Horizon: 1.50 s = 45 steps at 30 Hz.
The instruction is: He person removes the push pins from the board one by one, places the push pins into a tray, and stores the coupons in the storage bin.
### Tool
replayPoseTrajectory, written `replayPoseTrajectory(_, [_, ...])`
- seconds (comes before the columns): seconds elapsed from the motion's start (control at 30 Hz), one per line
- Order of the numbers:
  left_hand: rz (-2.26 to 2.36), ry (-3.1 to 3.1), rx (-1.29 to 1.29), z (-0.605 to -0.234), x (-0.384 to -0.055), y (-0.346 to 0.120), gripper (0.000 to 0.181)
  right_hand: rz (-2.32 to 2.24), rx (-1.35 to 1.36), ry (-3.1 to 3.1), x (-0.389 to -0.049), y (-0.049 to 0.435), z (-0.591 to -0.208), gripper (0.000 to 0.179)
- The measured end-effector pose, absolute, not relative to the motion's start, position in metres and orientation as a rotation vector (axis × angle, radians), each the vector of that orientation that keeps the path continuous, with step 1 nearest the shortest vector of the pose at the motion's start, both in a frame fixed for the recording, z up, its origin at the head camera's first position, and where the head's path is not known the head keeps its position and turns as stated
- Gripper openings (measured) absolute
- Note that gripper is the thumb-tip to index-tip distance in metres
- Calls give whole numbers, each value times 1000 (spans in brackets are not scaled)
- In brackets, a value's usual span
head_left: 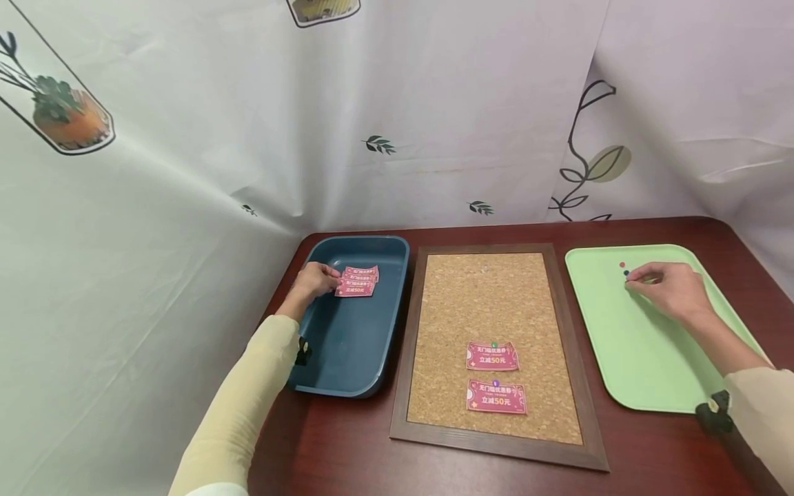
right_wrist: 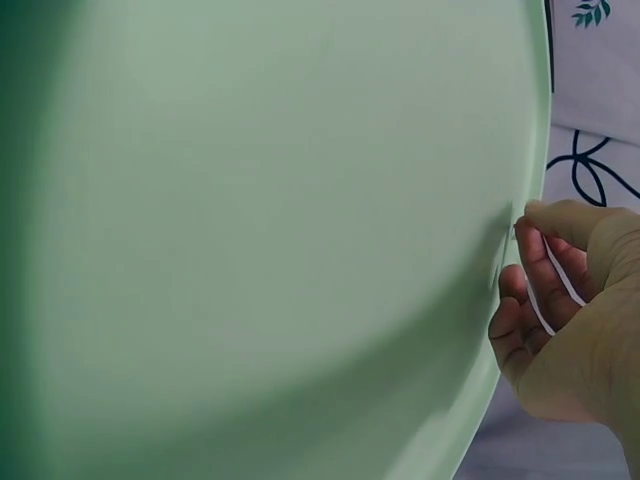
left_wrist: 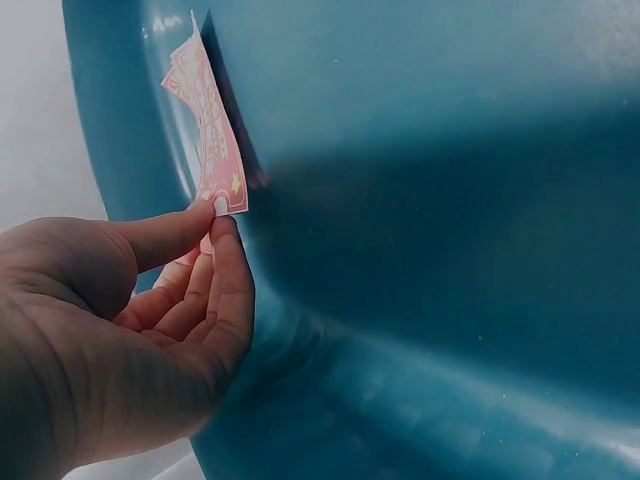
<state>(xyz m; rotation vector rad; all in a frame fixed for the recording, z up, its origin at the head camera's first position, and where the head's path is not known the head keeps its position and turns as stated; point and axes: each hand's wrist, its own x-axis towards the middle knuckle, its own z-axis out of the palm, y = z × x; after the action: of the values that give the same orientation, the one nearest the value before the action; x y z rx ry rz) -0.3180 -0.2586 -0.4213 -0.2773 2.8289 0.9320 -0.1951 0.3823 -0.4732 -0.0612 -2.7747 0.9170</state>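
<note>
In the head view my left hand (head_left: pixel 316 279) is over the far left of the blue tray (head_left: pixel 322 375). Its thumb and forefinger pinch the near corner of a pink paper coupon (left_wrist: pixel 225 165); other coupons (head_left: pixel 366 271) overlap behind it. My right hand (head_left: pixel 673 289) is low over the green tray (head_left: pixel 657 372), thumb and forefinger pinched together at a small dark blue push pin (head_left: pixel 626 273). A red pin (head_left: pixel 622 264) lies just beyond. In the right wrist view the fingertips (right_wrist: pixel 535 212) mostly hide what they pinch.
Between the trays lies a framed cork board (head_left: pixel 471 303). Two coupons are on it, the upper one (head_left: pixel 493 357) with a green pin, the lower one (head_left: pixel 496 397) with a purple pin. A small clear pin (head_left: pixel 485 269) is near its top. A patterned cloth wall (head_left: pixel 434 172) stands behind the table.
</note>
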Motion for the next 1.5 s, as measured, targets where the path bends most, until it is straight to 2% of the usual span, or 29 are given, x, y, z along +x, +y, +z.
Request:
replayPoseTrajectory(0.67, [982, 2936, -227, -417, -313, -257, 26, 885, -99, -2783, -197, 381, -477, 18])
replayPoseTrajectory(1.07, [1069, 2966, -148, -414, -313, -250, 25, 879, -199, -2768, -194, 381, -477, 28])
replayPoseTrajectory(1.5, [1125, 2938, 0, -406, -308, -230, 23, 872, -218, -2739, -192, 384, -477, 30])
